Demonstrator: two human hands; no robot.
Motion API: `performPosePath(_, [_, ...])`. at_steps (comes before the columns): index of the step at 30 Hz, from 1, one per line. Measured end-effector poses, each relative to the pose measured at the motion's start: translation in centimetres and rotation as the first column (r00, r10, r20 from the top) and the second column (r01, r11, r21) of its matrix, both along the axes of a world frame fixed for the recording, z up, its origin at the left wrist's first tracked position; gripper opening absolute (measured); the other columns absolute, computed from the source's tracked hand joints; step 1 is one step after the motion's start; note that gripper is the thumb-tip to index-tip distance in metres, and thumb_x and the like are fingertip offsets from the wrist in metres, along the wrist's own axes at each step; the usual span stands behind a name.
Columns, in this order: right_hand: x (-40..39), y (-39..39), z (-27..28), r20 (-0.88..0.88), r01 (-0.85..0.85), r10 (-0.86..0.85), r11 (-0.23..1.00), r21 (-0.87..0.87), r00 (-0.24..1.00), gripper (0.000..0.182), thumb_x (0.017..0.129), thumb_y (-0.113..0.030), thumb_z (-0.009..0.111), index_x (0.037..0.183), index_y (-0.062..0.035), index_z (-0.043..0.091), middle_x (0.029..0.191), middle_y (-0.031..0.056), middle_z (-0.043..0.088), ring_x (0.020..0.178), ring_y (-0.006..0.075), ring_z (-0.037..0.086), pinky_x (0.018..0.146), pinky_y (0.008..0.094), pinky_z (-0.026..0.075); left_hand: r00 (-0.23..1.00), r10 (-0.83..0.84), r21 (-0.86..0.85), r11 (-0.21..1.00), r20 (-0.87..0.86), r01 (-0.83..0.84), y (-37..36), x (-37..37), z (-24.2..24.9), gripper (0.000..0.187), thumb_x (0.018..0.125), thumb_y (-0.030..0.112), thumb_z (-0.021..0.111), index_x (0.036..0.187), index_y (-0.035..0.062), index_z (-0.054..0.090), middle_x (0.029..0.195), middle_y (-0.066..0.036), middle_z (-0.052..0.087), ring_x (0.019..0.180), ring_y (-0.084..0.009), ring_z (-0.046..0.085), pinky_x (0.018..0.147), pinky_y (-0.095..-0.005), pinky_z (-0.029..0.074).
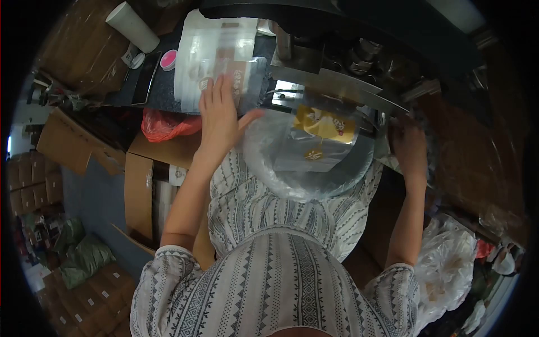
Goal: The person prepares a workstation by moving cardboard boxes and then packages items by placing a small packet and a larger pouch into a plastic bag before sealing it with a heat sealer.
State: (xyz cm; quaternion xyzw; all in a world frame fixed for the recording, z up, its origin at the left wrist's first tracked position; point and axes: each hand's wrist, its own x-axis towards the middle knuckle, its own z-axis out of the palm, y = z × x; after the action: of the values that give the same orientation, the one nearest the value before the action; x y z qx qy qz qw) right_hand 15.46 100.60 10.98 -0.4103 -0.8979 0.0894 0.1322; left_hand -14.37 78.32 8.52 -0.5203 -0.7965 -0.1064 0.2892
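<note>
While laying left hand (218,124) over the stack of clear pouches (191,67) at 11 o'clock (reading clock from view centre), holding right hand (411,145) out at about 3 o'clock. Stretching left fingers (217,92) out nearly straight, opening thumb wide toward 1 o'clock, gripping nothing. Covering part of a top pouch with brown panel (246,72) under these fingertips. Placing right hand in shade beside the machine's (365,87) right end, next to some clear plastic (388,145); blurring there, so not telling how far open or whether gripping anything.

Seeing the clear pouch with yellow label (317,137) at 2 o'clock, lying on a round, plastic-covered surface (300,188) between both forearms, not being touched by either hand. Facing the machine at 1 o'clock, just beyond that pouch.

Also logging around the left hand: pink-topped round container (168,60) and white cup (133,28) between 10 and 11 o'clock, dark flat slab (145,78) and red plastic bag (168,126) at 10. Adding open cardboard box (139,194) near 9, green bags (87,259) at 8, white plastic bag (446,261) at 4. Wearing patterned clothing (275,269), filling 6 o'clock.
</note>
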Motion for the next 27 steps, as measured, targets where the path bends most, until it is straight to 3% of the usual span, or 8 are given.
performPosePath(2, [0.6, -1.4, 2.5, -0.124, -0.025, 0.015, 0.996, -0.082, 0.992, 0.023, 0.083, -0.009, 0.059, 0.105, -0.0023, 0.063, 0.094, 0.0183, 0.063, 0.078, 0.0333, 0.063, 0.067, 0.0406, 0.05, 0.996, -0.068, -0.002, 0.998, 0.057, 0.069, -1.6, 0.4, -0.8, 0.031, 0.085, 0.015, 0.062, 0.113, 0.0033, 0.057, 0.093, -0.013, 0.064, 0.086, -0.0299, 0.064, 0.07, -0.0361, 0.05])
performPosePath(4, [0.2, -3.6, 5.5, -0.214, -0.05, -0.04, 0.915, -0.4, 0.976, 0.029, 0.08, -0.004, 0.062, 0.109, -0.0022, 0.062, 0.093, 0.0166, 0.064, 0.078, 0.0313, 0.063, 0.068, 0.037, 0.05, 0.983, -0.146, -0.006, 0.989, 0.111, 0.148, -3.1, 0.7, -0.5, 0.028, 0.083, 0.012, 0.063, 0.11, 0.0056, 0.059, 0.092, -0.013, 0.064, 0.086, -0.0316, 0.062, 0.07, -0.0376, 0.049])
performPosePath(6, [-2.0, -5.7, 6.2, -0.335, -0.208, 0.061, 0.882, -0.423, 0.94, 0.027, 0.08, -0.004, 0.065, 0.107, -0.0025, 0.063, 0.094, 0.0138, 0.065, 0.077, 0.0262, 0.063, 0.067, 0.0341, 0.05, 0.84, 0.054, -0.022, 0.999, 0.539, -0.05, -4.5, 1.3, 0.6, 0.022, 0.081, 0.007, 0.063, 0.102, 0.0075, 0.063, 0.09, -0.01, 0.063, 0.079, -0.0302, 0.061, 0.066, -0.037, 0.048])
performPosePath(8, [-4.7, -7.3, 6.3, -0.466, -0.368, 0.158, 0.837, -0.405, 0.871, 0.025, 0.08, -0.005, 0.067, 0.104, -0.0027, 0.065, 0.094, 0.0111, 0.066, 0.076, 0.0211, 0.064, 0.067, 0.0312, 0.049, 0.835, 0.013, 0.028, 0.999, 0.55, -0.034, -4.6, 3.5, 2.3, 0.02, 0.08, 0.005, 0.063, 0.1, 0.0082, 0.064, 0.089, -0.009, 0.063, 0.077, -0.0301, 0.062, 0.065, -0.0364, 0.048])
performPosePath(10, [-6.9, -8.6, 5.6, -0.514, -0.488, 0.361, 0.862, -0.134, 0.778, 0.025, 0.077, -0.006, 0.071, 0.101, -0.0024, 0.065, 0.096, 0.0101, 0.066, 0.081, 0.0228, 0.064, 0.071, 0.0323, 0.051, 0.832, -0.021, 0.075, 0.997, 0.554, -0.026, -4.5, 5.1, 3.8, 0.019, 0.079, 0.004, 0.064, 0.097, 0.009, 0.066, 0.088, -0.007, 0.063, 0.075, -0.0299, 0.062, 0.063, -0.0357, 0.048])
performPosePath(13, [-8.0, -9.1, 6.4, -0.449, -0.583, 0.51, 0.812, -0.032, 0.734, 0.023, 0.076, -0.006, 0.069, 0.098, -0.0028, 0.062, 0.092, 0.0106, 0.064, 0.081, 0.0302, 0.062, 0.075, 0.0384, 0.051, 0.821, -0.147, 0.139, 0.987, 0.551, 0.084, -4.3, 6.5, 5.0, 0.019, 0.078, 0.002, 0.063, 0.096, 0.0089, 0.066, 0.085, -0.006, 0.063, 0.07, -0.0291, 0.062, 0.059, -0.0356, 0.048])
performPosePath(19, [-6.4, -8.9, 7.0, -0.424, -0.522, 0.408, 0.83, -0.197, 0.809, 0.025, 0.075, -0.006, 0.071, 0.099, -0.0027, 0.065, 0.095, 0.0103, 0.065, 0.086, 0.0261, 0.064, 0.074, 0.0343, 0.053, 0.736, -0.233, 0.132, 0.972, 0.636, 0.194, -3.8, 7.4, 4.8, 0.017, 0.077, 0.002, 0.065, 0.093, 0.0082, 0.066, 0.082, -0.006, 0.062, 0.068, -0.0283, 0.062, 0.057, -0.0346, 0.048])
performPosePath(27, [-6.0, -8.9, 7.0, -0.358, -0.557, 0.483, 0.818, -0.14, 0.799, 0.026, 0.075, -0.007, 0.072, 0.099, -0.0028, 0.066, 0.093, 0.0104, 0.065, 0.086, 0.0263, 0.064, 0.074, 0.0347, 0.052, 0.666, -0.268, 0.137, 0.96, 0.696, 0.244, -3.5, 7.6, 4.3, 0.009, 0.079, 0.007, 0.067, 0.088, 0.0054, 0.066, 0.078, -0.008, 0.061, 0.065, -0.0288, 0.061, 0.055, -0.0352, 0.047])
